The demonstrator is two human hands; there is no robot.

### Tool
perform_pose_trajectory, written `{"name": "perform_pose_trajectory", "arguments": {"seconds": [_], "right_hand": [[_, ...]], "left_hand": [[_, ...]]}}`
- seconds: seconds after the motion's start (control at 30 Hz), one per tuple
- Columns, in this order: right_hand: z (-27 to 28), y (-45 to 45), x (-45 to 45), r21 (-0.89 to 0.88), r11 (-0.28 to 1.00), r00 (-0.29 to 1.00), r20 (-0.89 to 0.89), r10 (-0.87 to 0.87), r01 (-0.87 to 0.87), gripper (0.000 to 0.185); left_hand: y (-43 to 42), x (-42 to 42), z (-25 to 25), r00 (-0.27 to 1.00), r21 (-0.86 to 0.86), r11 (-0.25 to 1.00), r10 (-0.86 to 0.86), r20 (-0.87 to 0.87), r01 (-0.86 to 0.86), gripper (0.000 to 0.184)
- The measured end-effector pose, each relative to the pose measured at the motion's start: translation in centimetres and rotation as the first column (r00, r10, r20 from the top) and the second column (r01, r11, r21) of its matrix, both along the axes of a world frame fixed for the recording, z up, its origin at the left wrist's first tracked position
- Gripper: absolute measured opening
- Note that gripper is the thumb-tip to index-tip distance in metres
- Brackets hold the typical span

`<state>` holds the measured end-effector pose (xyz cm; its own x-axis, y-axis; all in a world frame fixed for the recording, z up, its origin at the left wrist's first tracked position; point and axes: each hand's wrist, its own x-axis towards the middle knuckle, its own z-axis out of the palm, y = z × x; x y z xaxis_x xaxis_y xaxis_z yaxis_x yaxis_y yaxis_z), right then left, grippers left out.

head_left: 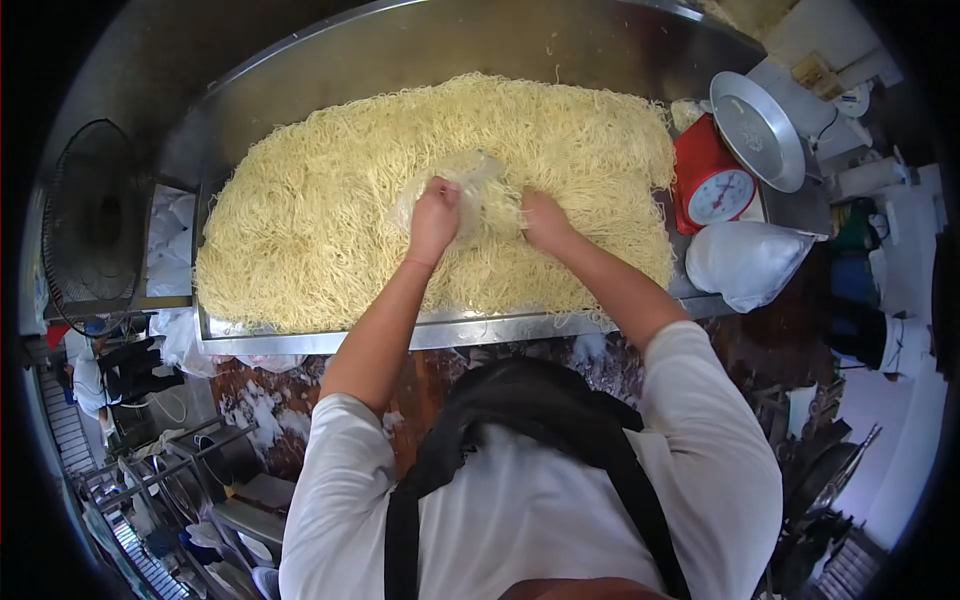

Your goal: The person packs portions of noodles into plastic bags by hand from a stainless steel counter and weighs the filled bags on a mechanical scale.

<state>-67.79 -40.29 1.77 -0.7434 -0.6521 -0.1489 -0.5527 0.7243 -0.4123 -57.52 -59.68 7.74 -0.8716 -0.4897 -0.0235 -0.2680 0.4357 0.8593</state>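
A broad heap of pale yellow noodles (pixel 330 200) covers a metal tray (pixel 480 332) in front of me. Over the middle of the heap, my left hand (pixel 437 215) is closed on a clear plastic bag (pixel 478 168). My right hand (pixel 545 220) is just to the right of the bag, its fingers curled into noodles and partly hidden by them. Strands stretch between the right hand and the bag's mouth; how many are inside the bag is hard to make out.
At the tray's right end stands a red dial scale (pixel 718 185) with a round metal pan (pixel 757 130) on top. Beside it hangs a filled white plastic bag (pixel 745 262). A large fan (pixel 95 220) is at the left. A person (pixel 95 380) is at the far left.
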Motion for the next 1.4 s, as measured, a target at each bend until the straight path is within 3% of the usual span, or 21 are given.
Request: {"name": "perform_pose_trajectory", "arguments": {"seconds": [0.1,0.17,0.23,0.4,0.43,0.5,0.57,0.6,0.63,0.67,0.7,0.77,0.87,0.9,0.97,1.0,1.1,1.13,1.23,1.27,1.4], "right_hand": [[3.0,-3.7,-3.4,-0.152,0.964,0.928,0.275,0.252,-0.216,0.031],[3.1,-5.7,-4.3,-0.506,0.863,0.761,0.560,0.328,0.000,0.028],[2.9,-6.9,-4.2,-0.625,0.778,0.680,0.596,0.428,0.058,0.028],[1.4,-5.1,-1.9,-0.476,0.808,0.804,0.293,0.518,-0.347,0.034],[2.8,-3.2,-2.0,-0.383,0.864,0.895,0.169,0.413,-0.326,0.040],[6.9,2.6,-0.1,-0.164,0.969,0.979,-0.117,0.169,-0.187,0.053],[3.9,2.5,0.5,0.020,0.997,0.997,0.014,0.074,-0.075,0.044],[-4.4,1.1,-0.6,-0.256,0.966,0.998,0.026,0.053,-0.044,0.027],[-4.0,-1.0,-1.6,-0.206,0.977,0.995,0.074,0.070,-0.054,0.017],[1.0,-0.7,-1.6,-0.384,0.911,0.977,0.083,0.195,-0.149,0.018],[2.8,-2.8,-2.0,-0.446,0.892,0.959,0.212,0.187,-0.075,0.014],[1.2,-5.3,-2.1,-0.489,0.847,0.943,0.128,0.306,-0.208,0.018],[0.0,-6.2,-2.8,-0.460,0.811,0.907,0.031,0.420,-0.361,0.026],[0.9,-5.3,-2.7,-0.403,0.837,0.908,0.034,0.417,-0.370,0.027],[6.8,0.1,0.3,-0.130,0.960,0.956,0.123,0.265,-0.249,0.026],[6.8,2.2,0.1,-0.133,0.967,0.957,0.162,0.239,-0.219,0.028],[4.6,5.5,1.6,0.036,0.995,0.983,0.161,0.083,-0.090,0.041],[3.6,5.9,2.3,0.123,0.992,0.991,0.130,0.013,-0.029,0.047],[1.7,4.4,4.6,-0.053,0.995,0.983,-0.159,-0.092,0.085,0.055],[1.3,3.9,4.6,-0.121,0.981,0.985,-0.056,-0.161,0.153,0.061],[7.2,4.4,4.5,-0.295,0.938,0.933,-0.251,-0.259,0.181,0.070]], "left_hand": [[4.0,-0.2,3.8,0.987,-0.193,0.976,-0.121,-0.108,0.098,0.019],[7.0,-0.3,7.8,0.958,-0.249,0.958,-0.195,-0.209,0.140,0.016],[8.2,0.1,11.7,0.947,-0.012,0.964,-0.264,-0.185,0.266,0.016],[4.6,-1.1,6.8,0.961,0.241,0.941,-0.194,-0.196,0.239,0.014],[2.8,-1.8,5.1,0.970,0.358,0.906,-0.173,-0.170,0.224,0.015],[0.8,-1.7,4.9,0.984,0.258,0.950,-0.158,-0.084,0.175,0.014],[1.2,-2.6,3.6,0.975,0.222,0.951,-0.193,-0.108,0.213,0.017],[2.6,-2.7,4.4,0.968,0.213,0.946,-0.225,-0.107,0.244,0.019],[3.7,-2.9,4.9,0.963,0.190,0.944,-0.261,-0.067,0.269,0.020],[4.8,-2.8,5.4,0.937,0.219,0.911,-0.338,-0.087,0.349,0.021],[6.1,-2.9,6.9,0.929,0.225,0.902,-0.348,-0.125,0.368,0.022],[8.5,-2.3,9.6,0.921,0.249,0.891,-0.338,-0.193,0.379,0.023],[4.1,-4.8,7.9,0.886,0.387,0.805,-0.458,-0.077,0.450,0.015],[3.9,-5.1,7.5,0.818,0.087,0.814,-0.569,-0.084,0.574,0.019],[3.1,-5.6,5.9,0.675,-0.501,0.583,-0.738,0.001,0.639,0.037],[1.7,-6.3,3.2,0.641,-0.208,0.615,-0.761,0.096,0.761,0.073],[5.6,-5.9,3.7,0.542,-0.479,0.283,-0.607,0.582,0.831,0.088],[5.8,-6.3,2.0,0.566,-0.507,0.285,-0.586,0.580,0.814,0.097],[5.8,-7.8,-1.6,0.635,-0.562,0.310,-0.499,0.590,0.767,0.077],[4.5,-7.5,-1.7,0.649,-0.537,0.372,-0.523,0.553,0.757,0.068],[2.2,-7.4,1.8,0.759,-0.488,0.601,-0.608,0.235,0.633,0.036]]}}
